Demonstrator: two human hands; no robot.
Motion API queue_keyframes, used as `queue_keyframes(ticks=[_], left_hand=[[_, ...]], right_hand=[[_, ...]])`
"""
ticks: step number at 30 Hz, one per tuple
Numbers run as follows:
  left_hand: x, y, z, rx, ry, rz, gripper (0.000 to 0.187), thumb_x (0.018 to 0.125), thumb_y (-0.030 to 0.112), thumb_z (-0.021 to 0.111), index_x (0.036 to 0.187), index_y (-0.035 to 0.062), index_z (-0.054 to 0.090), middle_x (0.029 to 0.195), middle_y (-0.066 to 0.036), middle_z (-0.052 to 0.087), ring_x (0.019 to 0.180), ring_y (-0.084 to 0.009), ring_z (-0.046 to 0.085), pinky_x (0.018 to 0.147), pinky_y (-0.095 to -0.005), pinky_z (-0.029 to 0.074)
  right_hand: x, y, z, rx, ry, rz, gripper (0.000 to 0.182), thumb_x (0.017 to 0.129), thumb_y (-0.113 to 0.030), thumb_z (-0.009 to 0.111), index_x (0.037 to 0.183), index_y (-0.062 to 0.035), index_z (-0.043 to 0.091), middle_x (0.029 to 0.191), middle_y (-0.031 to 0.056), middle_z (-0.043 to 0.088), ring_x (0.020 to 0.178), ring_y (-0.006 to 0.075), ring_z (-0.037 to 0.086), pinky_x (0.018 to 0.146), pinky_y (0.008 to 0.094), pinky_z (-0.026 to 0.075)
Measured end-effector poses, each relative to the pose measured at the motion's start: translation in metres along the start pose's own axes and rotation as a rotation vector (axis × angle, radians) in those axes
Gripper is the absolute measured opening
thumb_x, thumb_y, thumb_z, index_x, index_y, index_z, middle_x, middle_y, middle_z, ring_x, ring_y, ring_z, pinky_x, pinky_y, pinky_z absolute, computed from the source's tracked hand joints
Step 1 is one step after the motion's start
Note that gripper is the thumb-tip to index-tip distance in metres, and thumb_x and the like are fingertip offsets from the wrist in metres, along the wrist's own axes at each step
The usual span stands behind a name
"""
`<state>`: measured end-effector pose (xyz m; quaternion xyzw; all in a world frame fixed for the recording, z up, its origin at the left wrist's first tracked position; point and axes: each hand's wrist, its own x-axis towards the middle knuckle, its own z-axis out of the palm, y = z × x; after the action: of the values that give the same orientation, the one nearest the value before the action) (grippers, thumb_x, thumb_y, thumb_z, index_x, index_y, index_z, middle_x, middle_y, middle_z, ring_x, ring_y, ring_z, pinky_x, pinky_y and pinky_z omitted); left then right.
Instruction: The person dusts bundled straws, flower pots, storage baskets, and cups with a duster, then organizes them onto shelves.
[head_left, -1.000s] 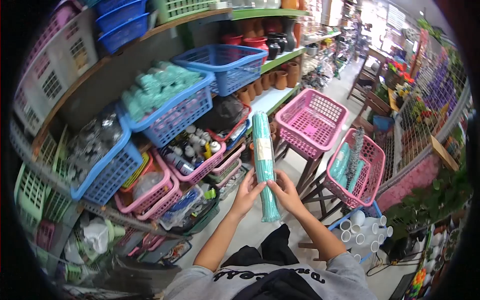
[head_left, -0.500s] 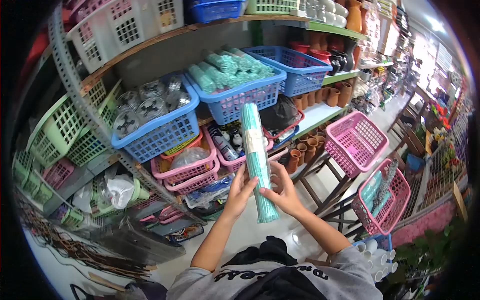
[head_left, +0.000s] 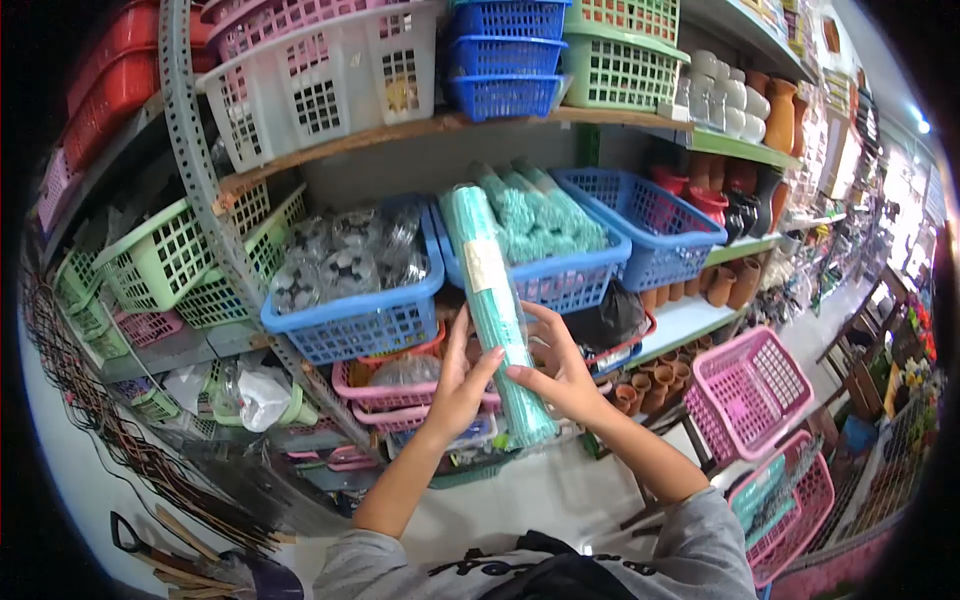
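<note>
Both my hands hold a long teal bundle (head_left: 487, 290) in clear wrap with a pale label, tilted with its top leaning left. My left hand (head_left: 462, 385) is wrapped round its lower left side, thumb on the front. On the lower right side, my right hand (head_left: 560, 368) grips it with the thumb across the front. Behind the bundle's upper part, a blue basket (head_left: 575, 275) on the shelf holds several similar teal bundles (head_left: 540, 215). Left of it, another blue basket (head_left: 350, 325) contains clear-wrapped items with black and white patterns.
An empty-looking blue basket (head_left: 650, 245) stands right of the bundles. Pink baskets (head_left: 750, 390) are at the right, and clay pots (head_left: 655, 385) sit on a lower shelf. A perforated metal post (head_left: 190, 130) rises at the left. Tools with handles (head_left: 150, 545) lie at lower left.
The view has tilted up and shifted, so the shelves appear lower and more upper baskets show. The bundle leans further left, still in both my hands.
</note>
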<state>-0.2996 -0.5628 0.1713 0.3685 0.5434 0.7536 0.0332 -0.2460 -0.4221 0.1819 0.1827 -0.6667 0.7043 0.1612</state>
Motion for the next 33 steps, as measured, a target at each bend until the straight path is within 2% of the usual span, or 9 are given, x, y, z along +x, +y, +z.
queue_keyframes(ticks=[8,12,14,15,22,26,28,30,33], left_hand=[[0.09,-0.005,-0.01,0.004,0.131,-0.013,0.072,0.086,0.014,0.052,0.136,0.0027,0.002,0.13,-0.015,0.027,0.117,-0.0234,0.035,0.095,-0.034,0.033],[0.12,-0.002,-0.023,0.254,0.114,0.005,0.083,0.08,0.022,0.062,0.136,0.0016,0.004,0.132,-0.017,0.015,0.121,-0.0281,0.028,0.093,-0.0394,0.036],[0.136,-0.006,-0.033,0.409,-0.001,-0.003,0.092,0.073,0.029,0.069,0.135,0.0001,0.007,0.133,-0.017,0.015,0.122,-0.0284,0.027,0.094,-0.0399,0.035],[0.145,-0.011,-0.039,0.585,0.018,0.044,0.087,0.073,0.016,0.069,0.136,0.0051,0.01,0.128,-0.018,0.034,0.11,-0.0228,0.044,0.086,-0.033,0.043],[0.203,-0.031,-0.068,0.645,0.09,0.087,0.076,0.072,0.02,0.071,0.131,0.0006,0.027,0.12,-0.014,0.046,0.106,-0.0187,0.047,0.089,-0.0298,0.039],[0.223,-0.046,-0.073,0.594,0.0,0.011,0.075,0.069,0.029,0.071,0.127,0.0012,0.034,0.124,-0.02,0.041,0.117,-0.0259,0.039,0.095,-0.0342,0.033],[0.224,-0.047,-0.073,0.686,-0.065,0.037,0.069,0.069,0.03,0.071,0.124,0.0038,0.038,0.122,-0.02,0.045,0.116,-0.0265,0.041,0.094,-0.0343,0.034],[0.227,-0.055,-0.075,0.714,-0.076,0.019,0.066,0.069,0.03,0.071,0.121,0.0045,0.04,0.12,-0.021,0.046,0.115,-0.0278,0.042,0.093,-0.0346,0.035],[0.229,-0.055,-0.075,0.753,-0.124,0.023,0.066,0.072,0.029,0.069,0.124,0.0032,0.037,0.12,-0.019,0.046,0.114,-0.0261,0.042,0.094,-0.0336,0.033]], right_hand=[[0.125,0.001,-0.051,-0.017,-0.011,0.1,0.071,0.075,-0.021,0.066,0.128,-0.0005,0.024,0.102,0.0153,0.051,0.088,0.0184,0.054,0.073,0.0274,0.045],[0.174,0.002,-0.053,-0.038,-0.025,0.073,0.073,0.076,-0.024,0.065,0.128,0.0051,0.021,0.098,0.0174,0.053,0.086,0.0198,0.056,0.072,0.0288,0.045],[0.19,0.003,-0.049,-0.037,-0.016,0.205,0.067,0.08,-0.024,0.06,0.129,0.0016,0.022,0.109,0.0189,0.05,0.1,0.0216,0.05,0.085,0.0314,0.039],[0.198,0.008,-0.045,0.023,0.015,0.173,0.067,0.079,-0.026,0.06,0.128,0.0023,0.024,0.108,0.0194,0.049,0.097,0.0226,0.051,0.08,0.031,0.042],[0.239,0.015,-0.054,-0.218,-0.032,0.251,0.058,0.08,-0.031,0.058,0.122,0.0027,0.037,0.095,0.0146,0.053,0.084,0.0182,0.053,0.071,0.0292,0.043],[0.238,0.018,-0.066,-0.738,0.074,-0.225,0.046,0.076,-0.025,0.058,0.111,0.0052,0.049,0.095,0.0171,0.06,0.075,0.0237,0.058,0.066,0.0336,0.046],[0.232,0.009,-0.073,-0.781,0.079,-0.278,0.042,0.075,-0.022,0.057,0.106,0.006,0.052,0.1,0.0201,0.058,0.082,0.0284,0.059,0.072,0.0357,0.046],[0.23,0.015,-0.085,-0.918,0.129,-0.484,0.037,0.075,-0.016,0.054,0.105,0.0056,0.051,0.096,0.0239,0.057,0.086,0.0398,0.055,0.077,0.0424,0.044],[0.23,0.041,-0.096,-0.976,0.069,-0.431,0.034,0.078,-0.015,0.053,0.104,0.0063,0.051,0.098,0.0265,0.055,0.088,0.0414,0.054,0.078,0.0437,0.042]])
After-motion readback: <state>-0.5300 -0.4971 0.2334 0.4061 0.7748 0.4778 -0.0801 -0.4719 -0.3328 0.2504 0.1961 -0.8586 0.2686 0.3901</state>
